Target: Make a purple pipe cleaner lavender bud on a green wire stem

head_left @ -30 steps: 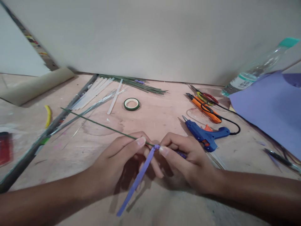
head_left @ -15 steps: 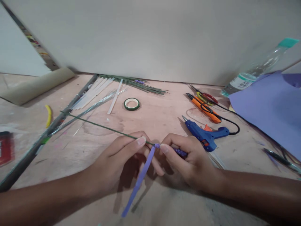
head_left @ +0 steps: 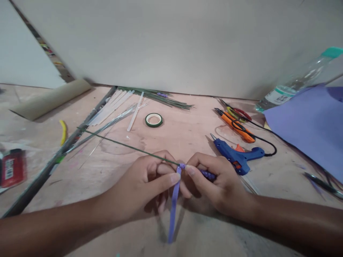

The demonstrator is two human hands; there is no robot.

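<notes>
A thin green stem (head_left: 120,143) runs from the upper left to the middle, where a purple paper strip (head_left: 174,205) is wrapped round it and its loose end hangs toward the front. My left hand (head_left: 154,182) has its thumb on the strip just below the wrap, with fingers curled behind. With thumb and forefinger, my right hand (head_left: 214,178) pinches the wrapped end of the stem. Dark purple curled petals (head_left: 208,174) show between the right fingers.
Green tape (head_left: 153,120), glue sticks (head_left: 111,105) and green stems (head_left: 158,98) lie at the back. On the right are a blue glue gun (head_left: 238,155), an orange tool (head_left: 235,125), a bottle (head_left: 284,94) and purple paper (head_left: 305,117). A red box (head_left: 13,167) sits left.
My left thumb has moved from the stem down onto the purple strip. The strip's loose end has swung to the right. The whole view has shifted slightly.
</notes>
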